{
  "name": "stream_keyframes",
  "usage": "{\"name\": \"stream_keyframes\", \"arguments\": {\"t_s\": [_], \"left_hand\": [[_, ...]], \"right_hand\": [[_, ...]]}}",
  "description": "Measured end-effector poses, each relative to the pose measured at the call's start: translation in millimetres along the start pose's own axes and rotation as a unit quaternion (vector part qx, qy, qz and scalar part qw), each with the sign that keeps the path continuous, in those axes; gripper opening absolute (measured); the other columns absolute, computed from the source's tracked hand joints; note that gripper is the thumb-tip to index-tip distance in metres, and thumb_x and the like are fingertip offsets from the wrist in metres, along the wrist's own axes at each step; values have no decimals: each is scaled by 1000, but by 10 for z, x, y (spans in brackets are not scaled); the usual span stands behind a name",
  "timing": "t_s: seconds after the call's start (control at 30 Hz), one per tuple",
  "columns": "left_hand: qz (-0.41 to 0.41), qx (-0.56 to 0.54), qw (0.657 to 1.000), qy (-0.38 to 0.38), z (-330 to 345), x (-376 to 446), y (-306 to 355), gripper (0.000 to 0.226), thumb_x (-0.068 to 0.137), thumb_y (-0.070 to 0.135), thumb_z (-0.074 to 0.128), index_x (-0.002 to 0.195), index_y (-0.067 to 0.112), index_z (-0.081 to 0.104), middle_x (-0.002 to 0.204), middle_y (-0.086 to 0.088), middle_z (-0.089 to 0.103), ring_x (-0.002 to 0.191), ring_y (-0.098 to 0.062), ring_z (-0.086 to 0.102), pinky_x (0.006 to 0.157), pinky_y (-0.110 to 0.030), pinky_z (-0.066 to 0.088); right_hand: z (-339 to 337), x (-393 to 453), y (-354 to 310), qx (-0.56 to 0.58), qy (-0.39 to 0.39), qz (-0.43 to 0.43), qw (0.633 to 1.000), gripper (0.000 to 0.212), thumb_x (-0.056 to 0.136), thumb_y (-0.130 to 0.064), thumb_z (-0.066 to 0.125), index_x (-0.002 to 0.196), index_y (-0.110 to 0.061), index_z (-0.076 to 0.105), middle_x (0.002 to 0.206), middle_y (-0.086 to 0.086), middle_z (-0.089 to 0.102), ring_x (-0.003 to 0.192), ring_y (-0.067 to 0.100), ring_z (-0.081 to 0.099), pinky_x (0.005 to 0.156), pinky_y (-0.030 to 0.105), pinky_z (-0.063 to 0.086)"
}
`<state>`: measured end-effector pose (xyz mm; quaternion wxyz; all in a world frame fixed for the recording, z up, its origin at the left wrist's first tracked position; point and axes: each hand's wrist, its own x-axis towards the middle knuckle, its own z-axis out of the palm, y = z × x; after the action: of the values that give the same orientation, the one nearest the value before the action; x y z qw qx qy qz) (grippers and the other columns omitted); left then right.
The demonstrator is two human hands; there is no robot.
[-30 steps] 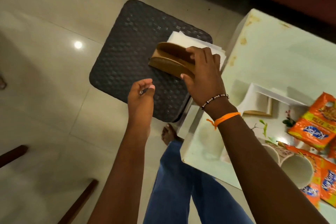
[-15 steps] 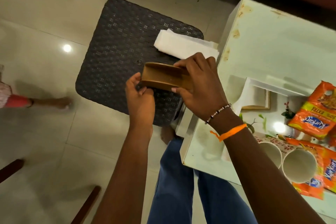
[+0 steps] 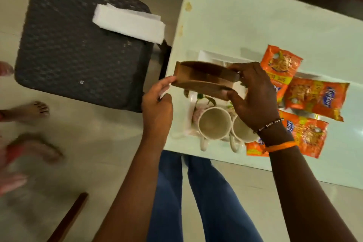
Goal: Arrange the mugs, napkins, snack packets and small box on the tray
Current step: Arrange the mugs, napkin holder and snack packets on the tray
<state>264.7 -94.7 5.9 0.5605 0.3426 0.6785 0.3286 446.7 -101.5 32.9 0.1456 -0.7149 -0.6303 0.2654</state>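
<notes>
My right hand grips the right end of a brown wooden napkin holder, held in the air over the white tray. My left hand touches the holder's left end with its fingertips. Two white mugs stand side by side at the tray's near edge, the right one partly behind my wrist. A stack of white napkins lies on the dark woven stool. Three orange snack packets lie on the right side of the tray.
The tray sits on a pale green table whose left edge runs beside the stool. Another person's bare feet are on the floor at the far left. A wooden stick lies at the bottom left. My blue-jeaned legs are below the table.
Both hands have carried the wooden holder from above the stool rightward to above the tray. The napkins stayed on the stool. The other person's feet have come closer on the left.
</notes>
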Motion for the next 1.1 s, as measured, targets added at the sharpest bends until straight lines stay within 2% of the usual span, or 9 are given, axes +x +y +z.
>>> {"name": "stream_keyframes", "arguments": {"t_s": [0.07,0.13,0.27,0.37,0.47,0.63,0.73,0.9,1.1], "left_hand": [[-15,21,999,-18,182,-56,-21,41,87,-4,40,113,20,62,115,9,58,112,-9,53,97,-26,45],[-21,33,999,-28,340,-103,-63,38,89,0,42,115,20,61,112,14,54,111,-6,50,92,-18,43],[-40,70,996,-34,525,-132,-190,35,89,4,45,114,21,61,104,15,56,103,-5,53,82,-15,42],[-57,103,991,-65,586,-103,-238,30,90,13,49,88,40,62,82,28,54,81,2,52,65,-10,37],[-78,124,985,-91,611,-56,-266,37,87,14,49,65,41,62,72,24,58,77,-4,55,61,-15,40],[-86,183,972,-119,673,-41,-318,14,93,23,46,90,25,60,92,1,61,88,-16,53,78,-29,40],[-86,185,973,-109,692,-36,-326,19,94,25,45,101,21,61,97,1,59,92,-17,53,81,-31,39],[-97,176,973,-116,706,-26,-373,13,93,30,46,94,27,59,95,3,59,85,-11,52,80,-29,36],[-83,156,976,-127,641,24,-388,27,95,27,43,112,20,62,104,3,61,101,-17,55,88,-30,41]], "right_hand": [[-42,-30,205,9,1,12,1000,43,72,-13,68,113,-4,57,110,18,61,103,35,56,85,44,48],[-48,-41,385,20,-3,27,999,44,72,-11,70,113,-4,57,111,17,60,106,33,57,87,48,50],[15,-59,658,28,-25,43,998,47,71,-13,72,115,-9,57,112,14,60,105,29,57,87,48,50],[51,-68,783,20,-39,37,998,48,68,-16,75,113,-11,59,110,13,61,103,28,57,87,43,50],[66,-58,860,12,-58,29,998,51,63,-15,78,110,-12,60,109,14,61,101,31,56,86,37,44],[107,-47,907,-26,-85,16,996,54,66,-19,78,116,-15,57,119,11,58,113,30,49,92,33,38],[107,-28,920,-29,-92,15,995,54,68,-21,77,117,-16,56,121,11,56,115,30,47,92,32,38],[93,0,929,-34,-122,20,992,53,69,-24,77,117,-18,56,121,11,56,117,31,46,94,34,38],[91,59,884,-37,-139,29,989,47,72,-29,75,114,-16,58,116,10,58,107,29,49,83,25,32]]}}
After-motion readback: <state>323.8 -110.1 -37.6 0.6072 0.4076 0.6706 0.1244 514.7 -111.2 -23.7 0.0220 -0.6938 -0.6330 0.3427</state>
